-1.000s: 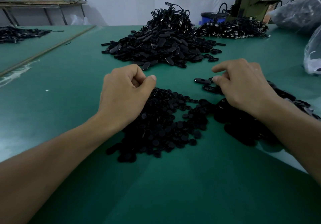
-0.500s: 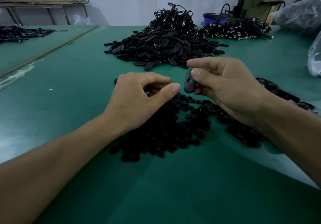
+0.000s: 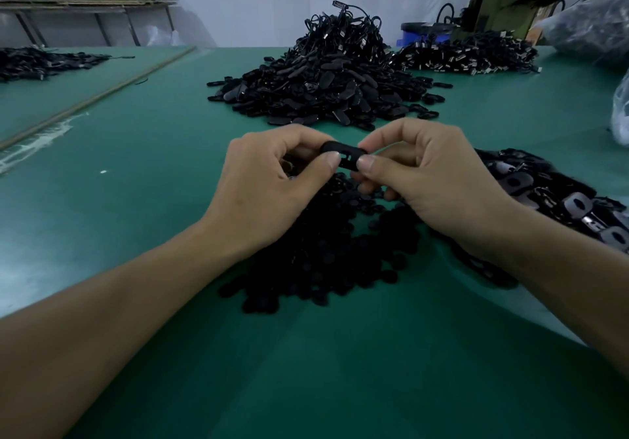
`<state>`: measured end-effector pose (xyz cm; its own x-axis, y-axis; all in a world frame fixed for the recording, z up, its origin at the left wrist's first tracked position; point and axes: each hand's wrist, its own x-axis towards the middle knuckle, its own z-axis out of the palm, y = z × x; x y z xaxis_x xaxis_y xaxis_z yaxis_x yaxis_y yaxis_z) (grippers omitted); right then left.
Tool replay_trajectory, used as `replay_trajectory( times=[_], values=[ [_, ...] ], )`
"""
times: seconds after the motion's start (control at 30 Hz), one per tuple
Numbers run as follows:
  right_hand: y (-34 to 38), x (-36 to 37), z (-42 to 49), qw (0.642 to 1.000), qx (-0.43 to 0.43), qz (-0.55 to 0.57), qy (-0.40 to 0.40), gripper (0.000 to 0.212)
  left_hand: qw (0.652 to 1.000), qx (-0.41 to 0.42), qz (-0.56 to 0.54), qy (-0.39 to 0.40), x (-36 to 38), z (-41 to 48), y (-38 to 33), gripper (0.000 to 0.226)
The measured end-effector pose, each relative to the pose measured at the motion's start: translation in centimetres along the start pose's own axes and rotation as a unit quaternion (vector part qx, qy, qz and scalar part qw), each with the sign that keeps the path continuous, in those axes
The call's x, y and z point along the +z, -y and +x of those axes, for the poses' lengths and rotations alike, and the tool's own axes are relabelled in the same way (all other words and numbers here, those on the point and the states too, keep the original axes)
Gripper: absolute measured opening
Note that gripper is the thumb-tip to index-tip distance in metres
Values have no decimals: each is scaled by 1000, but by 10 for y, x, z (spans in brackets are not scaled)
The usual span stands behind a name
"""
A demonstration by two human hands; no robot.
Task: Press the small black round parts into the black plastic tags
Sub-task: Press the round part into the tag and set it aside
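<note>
A black oval plastic tag is held level between both hands, just above a heap of small black round parts. My left hand pinches its left end with thumb and curled fingers. My right hand pinches its right end the same way. Both thumbs sit on the tag's near face. Whether a round part lies under the thumbs I cannot tell. A second heap of loose tags lies to the right, partly under my right forearm.
A tall pile of black tags with cords rises behind the hands on the green table. Further piles lie at back right and far left. Plastic bags sit at the right edge, a machine behind.
My right hand lifted a tag from the right heap and brought it to the middle. My left hand rose from the round parts and now pinches the tag's other end.
</note>
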<state>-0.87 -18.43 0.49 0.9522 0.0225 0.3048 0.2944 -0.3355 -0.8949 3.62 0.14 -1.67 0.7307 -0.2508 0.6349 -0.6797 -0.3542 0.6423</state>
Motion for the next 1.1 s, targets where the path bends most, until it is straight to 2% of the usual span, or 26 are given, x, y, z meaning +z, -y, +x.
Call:
replay_trajectory(
  times=[0.17,0.3,0.37,0.43,0.53,0.67,0.73,0.87,1.0,1.1],
  values=[
    [2,2,-2,999,16,44,8,8,999,-16,-24,-27,0,2,1,25],
    [6,7,-2,993,23,112,17,9,999,-14,-42,1,0,2,0,27],
    [5,10,-2,997,18,67,23,6,999,2,-31,10,1,2,1,15],
    [1,9,-2,998,-10,-58,12,8,1000,7,-26,8,1,3,2,3],
    [-3,1,-2,972,-54,-227,-15,11,1000,-2,-22,-18,1,4,4,8],
    [-4,-1,-1,941,-52,-334,31,10,1000,2,-7,-18,0,3,3,15],
    [-5,2,-1,931,-48,-356,59,13,1000,8,4,-14,0,3,1,21],
    [-4,6,-1,928,-53,-362,68,7,1000,6,18,-7,0,2,0,31],
    [-3,6,-1,939,-61,-331,71,2,1000,-15,25,-6,0,2,-1,21],
    [-2,6,-2,945,-67,-315,58,5,999,-25,29,-7,0,2,1,19]
  ],
)
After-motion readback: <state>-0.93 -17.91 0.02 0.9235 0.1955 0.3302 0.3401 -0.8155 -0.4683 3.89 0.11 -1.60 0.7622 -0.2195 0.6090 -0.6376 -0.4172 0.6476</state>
